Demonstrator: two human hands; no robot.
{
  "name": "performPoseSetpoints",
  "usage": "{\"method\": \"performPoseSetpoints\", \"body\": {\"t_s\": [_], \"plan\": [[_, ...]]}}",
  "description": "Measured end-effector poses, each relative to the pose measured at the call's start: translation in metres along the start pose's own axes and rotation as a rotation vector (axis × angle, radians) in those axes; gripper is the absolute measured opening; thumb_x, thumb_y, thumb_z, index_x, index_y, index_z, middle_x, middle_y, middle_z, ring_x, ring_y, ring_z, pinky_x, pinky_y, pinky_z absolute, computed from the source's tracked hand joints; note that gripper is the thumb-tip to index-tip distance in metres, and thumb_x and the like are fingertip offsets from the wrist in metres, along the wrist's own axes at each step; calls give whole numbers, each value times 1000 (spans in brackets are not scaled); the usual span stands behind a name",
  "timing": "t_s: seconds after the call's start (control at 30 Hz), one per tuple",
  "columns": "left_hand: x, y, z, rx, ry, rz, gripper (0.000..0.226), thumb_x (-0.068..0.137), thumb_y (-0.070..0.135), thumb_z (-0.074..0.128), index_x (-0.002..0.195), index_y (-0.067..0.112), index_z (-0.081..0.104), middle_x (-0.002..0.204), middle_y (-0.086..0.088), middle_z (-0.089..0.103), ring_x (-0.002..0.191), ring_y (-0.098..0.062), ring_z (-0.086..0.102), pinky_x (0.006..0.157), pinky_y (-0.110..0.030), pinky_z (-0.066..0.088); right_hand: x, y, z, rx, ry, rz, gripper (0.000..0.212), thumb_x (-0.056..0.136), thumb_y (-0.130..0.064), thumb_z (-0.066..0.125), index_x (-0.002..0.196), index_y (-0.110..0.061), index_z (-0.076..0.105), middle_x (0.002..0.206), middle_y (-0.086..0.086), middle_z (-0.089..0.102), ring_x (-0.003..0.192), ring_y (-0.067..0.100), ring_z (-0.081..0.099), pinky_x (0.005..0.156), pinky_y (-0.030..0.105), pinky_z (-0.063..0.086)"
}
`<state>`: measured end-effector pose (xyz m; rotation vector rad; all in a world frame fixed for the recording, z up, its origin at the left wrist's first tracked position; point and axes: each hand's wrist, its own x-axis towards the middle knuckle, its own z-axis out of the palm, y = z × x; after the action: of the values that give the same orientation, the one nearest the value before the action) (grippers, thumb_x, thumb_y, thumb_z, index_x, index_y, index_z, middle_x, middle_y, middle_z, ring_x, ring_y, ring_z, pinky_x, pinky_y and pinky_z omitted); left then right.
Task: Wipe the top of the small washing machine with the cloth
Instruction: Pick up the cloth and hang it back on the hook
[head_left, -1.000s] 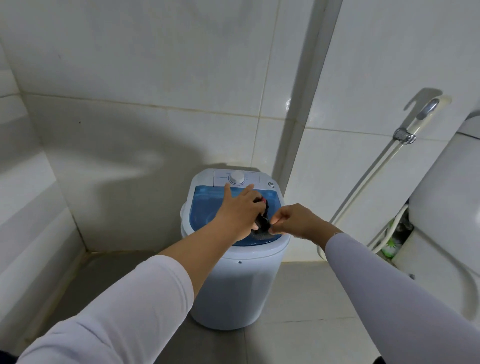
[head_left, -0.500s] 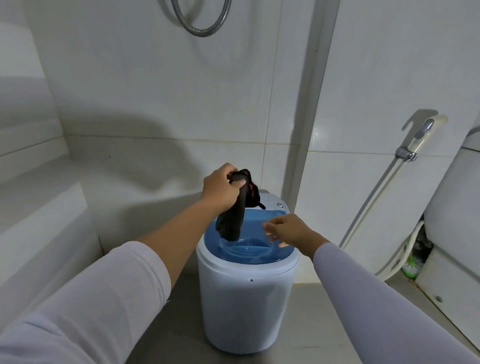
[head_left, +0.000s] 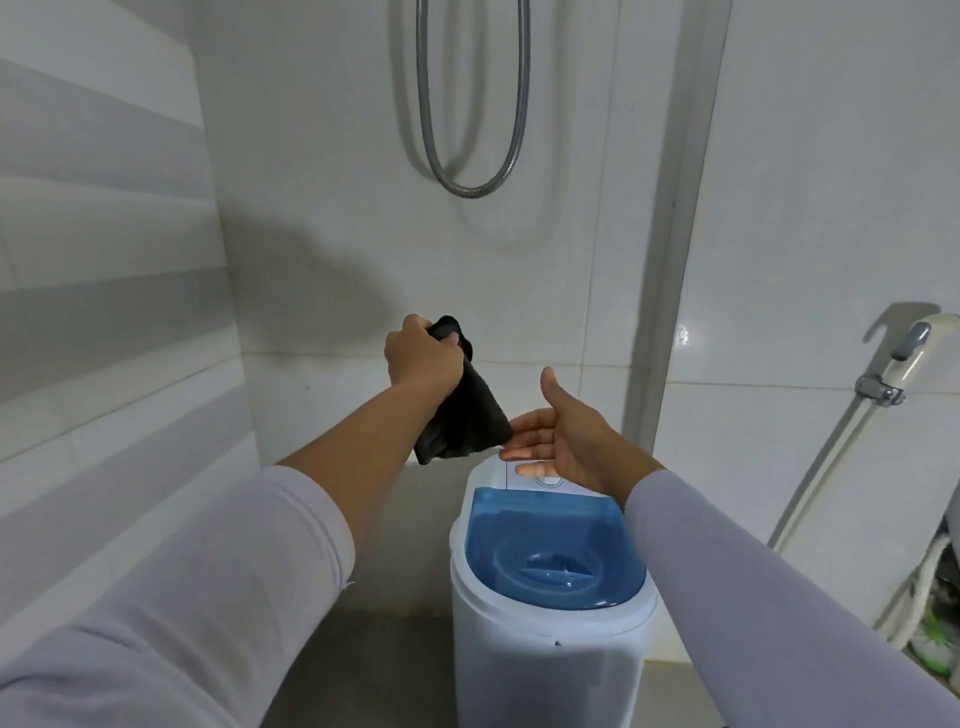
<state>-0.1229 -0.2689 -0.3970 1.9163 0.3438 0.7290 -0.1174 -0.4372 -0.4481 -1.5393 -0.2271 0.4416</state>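
Note:
The small white washing machine (head_left: 545, 665) stands on the floor at lower centre, with a translucent blue lid (head_left: 550, 545) and a white control strip behind it. My left hand (head_left: 423, 356) grips a black cloth (head_left: 462, 415) by its top and holds it in the air, above and left of the machine's back edge; the cloth hangs down. My right hand (head_left: 563, 436) is open, palm turned left, fingers straight, hovering over the control strip with its fingertips at the cloth's lower corner.
White tiled walls close in behind and on the left. A metal shower hose (head_left: 470, 187) loops on the wall above. A bidet sprayer (head_left: 893, 364) with its hose hangs at the right, with clutter (head_left: 935, 634) on the floor below it.
My left hand lifted the cloth off the lid and raised it higher and leftward. My right hand let go of the cloth and opened out flat. The view shifted up.

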Motion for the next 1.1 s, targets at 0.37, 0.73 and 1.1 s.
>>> {"method": "performPoseSetpoints", "body": {"t_s": [0.37, 0.73, 1.1], "plan": [[77, -15, -36, 57, -56, -202, 36, 84, 14, 52, 118, 2, 57, 114, -15, 59, 92, -29, 62, 81, -39, 59, 75, -67, 48, -110, 129, -238, 21, 82, 6, 58, 88, -14, 58, 91, 14, 61, 75, 22, 60, 67, 29, 54], [155, -55, -55, 67, -450, 14, 33, 99, 16, 46, 130, 23, 56, 114, 1, 58, 94, -9, 55, 71, -15, 45, 182, -115, 112, -321, 28, -334, 23, 83, 1, 55, 96, -18, 60, 93, 8, 61, 78, 19, 55, 66, 30, 46], [250, 34, -147, 303, -222, -22, 22, 100, 30, 42, 92, 16, 58, 85, -1, 55, 84, -21, 50, 75, -29, 37, 205, -259, 155, -406, -92, -320, 17, 84, -1, 58, 91, -17, 61, 87, 8, 63, 71, 20, 57, 60, 25, 44]]}}
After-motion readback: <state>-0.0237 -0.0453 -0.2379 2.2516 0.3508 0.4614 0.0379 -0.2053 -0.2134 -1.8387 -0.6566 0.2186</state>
